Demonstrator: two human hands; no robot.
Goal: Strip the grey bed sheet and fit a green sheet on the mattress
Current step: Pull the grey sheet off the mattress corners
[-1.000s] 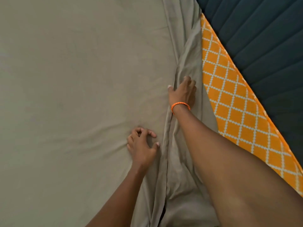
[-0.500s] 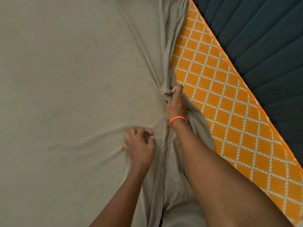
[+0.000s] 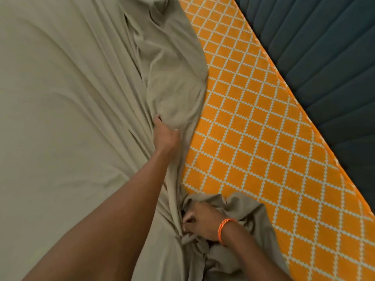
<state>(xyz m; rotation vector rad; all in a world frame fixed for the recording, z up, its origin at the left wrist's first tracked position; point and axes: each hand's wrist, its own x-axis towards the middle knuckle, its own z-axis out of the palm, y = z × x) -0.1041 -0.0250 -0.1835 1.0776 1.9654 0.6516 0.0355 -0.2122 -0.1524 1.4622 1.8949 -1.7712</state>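
The grey bed sheet point(image 3: 60, 118) covers the left of the mattress and is bunched into folds along its right edge. Beside it a wide strip of orange mattress point(image 3: 253, 138) with a white diamond pattern lies bare. My left hand point(image 3: 165, 134) reaches forward and grips a fold of the sheet's loose edge. My right hand point(image 3: 200, 222), with an orange bracelet on the wrist, is closed on a gathered wad of the same sheet near the bottom of the view. No green sheet is in view.
A dark blue ribbed headboard or padded panel point(image 3: 324, 57) runs diagonally along the mattress's far right side.
The sheet's edge has been pulled leftward, baring much more orange mattress. My right hand moved back toward me with gathered sheet; my left hand moved forward and took hold of the loose edge.
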